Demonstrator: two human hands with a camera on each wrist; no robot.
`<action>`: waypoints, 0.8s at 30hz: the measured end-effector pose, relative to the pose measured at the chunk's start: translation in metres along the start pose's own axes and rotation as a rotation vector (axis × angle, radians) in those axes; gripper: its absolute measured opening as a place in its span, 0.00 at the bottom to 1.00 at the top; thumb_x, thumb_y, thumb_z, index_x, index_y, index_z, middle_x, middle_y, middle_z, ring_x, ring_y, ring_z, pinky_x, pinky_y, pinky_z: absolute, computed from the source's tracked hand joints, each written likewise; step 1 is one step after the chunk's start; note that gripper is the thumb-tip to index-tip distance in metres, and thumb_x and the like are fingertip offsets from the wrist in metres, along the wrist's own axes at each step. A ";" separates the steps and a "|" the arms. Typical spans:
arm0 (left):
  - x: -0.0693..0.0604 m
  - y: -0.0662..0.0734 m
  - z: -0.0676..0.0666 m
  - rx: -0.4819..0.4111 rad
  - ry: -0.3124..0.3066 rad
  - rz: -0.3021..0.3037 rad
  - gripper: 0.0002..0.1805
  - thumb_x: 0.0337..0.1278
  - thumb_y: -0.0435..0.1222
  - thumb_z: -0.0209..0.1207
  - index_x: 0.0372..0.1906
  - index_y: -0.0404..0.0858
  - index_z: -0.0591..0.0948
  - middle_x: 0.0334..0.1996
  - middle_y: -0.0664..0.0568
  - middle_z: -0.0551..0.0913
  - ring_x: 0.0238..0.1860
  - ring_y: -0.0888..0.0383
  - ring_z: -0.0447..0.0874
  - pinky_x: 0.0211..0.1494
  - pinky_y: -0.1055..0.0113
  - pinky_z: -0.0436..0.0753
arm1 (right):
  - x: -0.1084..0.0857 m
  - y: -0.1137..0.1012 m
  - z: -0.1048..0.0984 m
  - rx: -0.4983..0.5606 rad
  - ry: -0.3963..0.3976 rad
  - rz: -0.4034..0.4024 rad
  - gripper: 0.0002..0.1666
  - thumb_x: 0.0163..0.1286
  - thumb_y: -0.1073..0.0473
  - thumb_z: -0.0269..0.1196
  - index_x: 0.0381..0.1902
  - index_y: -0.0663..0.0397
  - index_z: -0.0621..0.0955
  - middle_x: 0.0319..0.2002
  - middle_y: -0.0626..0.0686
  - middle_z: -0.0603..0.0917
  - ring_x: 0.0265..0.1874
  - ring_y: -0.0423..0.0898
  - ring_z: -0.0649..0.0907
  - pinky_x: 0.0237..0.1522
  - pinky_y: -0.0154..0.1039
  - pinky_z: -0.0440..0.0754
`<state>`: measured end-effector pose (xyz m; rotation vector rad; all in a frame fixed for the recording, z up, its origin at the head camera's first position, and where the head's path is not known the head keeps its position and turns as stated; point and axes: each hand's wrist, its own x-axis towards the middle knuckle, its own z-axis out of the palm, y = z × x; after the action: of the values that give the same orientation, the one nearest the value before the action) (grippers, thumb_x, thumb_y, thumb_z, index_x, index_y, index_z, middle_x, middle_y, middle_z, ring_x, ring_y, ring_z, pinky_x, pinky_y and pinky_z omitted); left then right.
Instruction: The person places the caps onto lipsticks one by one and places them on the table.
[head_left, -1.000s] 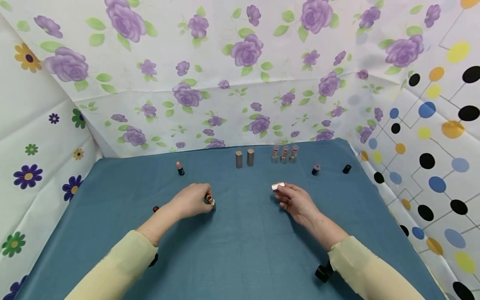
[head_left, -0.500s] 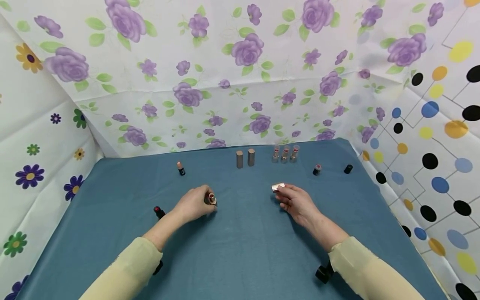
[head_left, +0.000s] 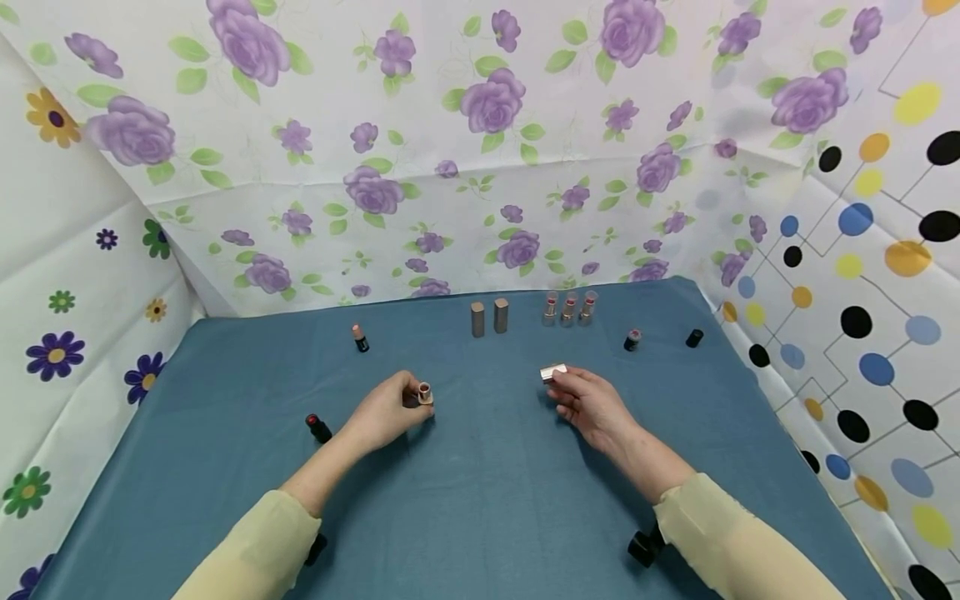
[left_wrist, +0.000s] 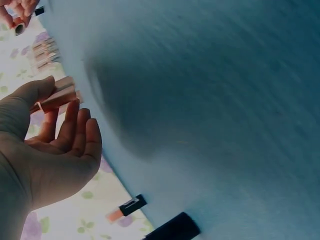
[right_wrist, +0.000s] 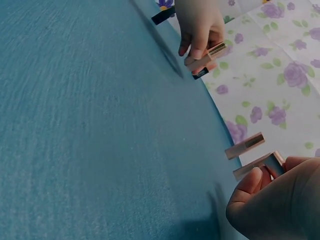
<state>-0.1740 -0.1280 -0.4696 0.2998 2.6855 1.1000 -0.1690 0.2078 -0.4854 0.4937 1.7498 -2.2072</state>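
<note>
Lipstick tube (head_left: 425, 398) and cap (head_left: 553, 373): held separately over blue cloth (head_left: 480, 492)

Lipstick tube position: left of centre in the head view, in front of the standing boxes. Its top end, with a metallic collar, points up. Whether the base contacts the cloth cannot be determined.

Left hand (head_left: 386, 412): thumb and fingers grasp the tube at its side. In the left wrist view, the other fingers are loosely bent.

Right hand (head_left: 592, 406): thumb and fingers pinch the shiny cap, held well apart from the tube. The remaining fingers curl beneath.

Surrounding items, back of cloth: two brown boxes (head_left: 477, 319) stand side by side. Three clear-capped lipsticks (head_left: 568, 309) stand in a row to their right. Further right are a small black-based lipstick (head_left: 632, 340) and a black cylinder (head_left: 694, 337). A peach lipstick (head_left: 361, 337) is at the back left.

Front of cloth: a red lipstick (head_left: 318, 428) with a black base is just beside the left forearm. One black object (head_left: 643, 549) is partly hidden by the right sleeve (head_left: 705, 521).
</note>
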 end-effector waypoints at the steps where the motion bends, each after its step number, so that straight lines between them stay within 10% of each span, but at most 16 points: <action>1: -0.001 0.001 -0.001 -0.013 0.004 0.003 0.10 0.66 0.38 0.68 0.43 0.42 0.78 0.43 0.52 0.82 0.42 0.56 0.81 0.42 0.56 0.80 | -0.001 -0.001 0.001 -0.001 -0.003 -0.003 0.31 0.80 0.55 0.60 0.74 0.59 0.67 0.47 0.48 0.84 0.43 0.42 0.82 0.41 0.37 0.80; 24: -0.016 0.035 -0.005 0.159 0.058 0.204 0.12 0.67 0.42 0.67 0.54 0.50 0.87 0.41 0.59 0.81 0.46 0.52 0.79 0.48 0.56 0.78 | -0.005 -0.005 0.025 0.036 -0.056 -0.018 0.32 0.79 0.56 0.61 0.73 0.62 0.66 0.45 0.49 0.85 0.41 0.42 0.82 0.38 0.35 0.80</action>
<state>-0.1567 -0.1114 -0.4397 0.5902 2.8504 0.9603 -0.1685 0.1843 -0.4737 0.4216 1.6964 -2.2462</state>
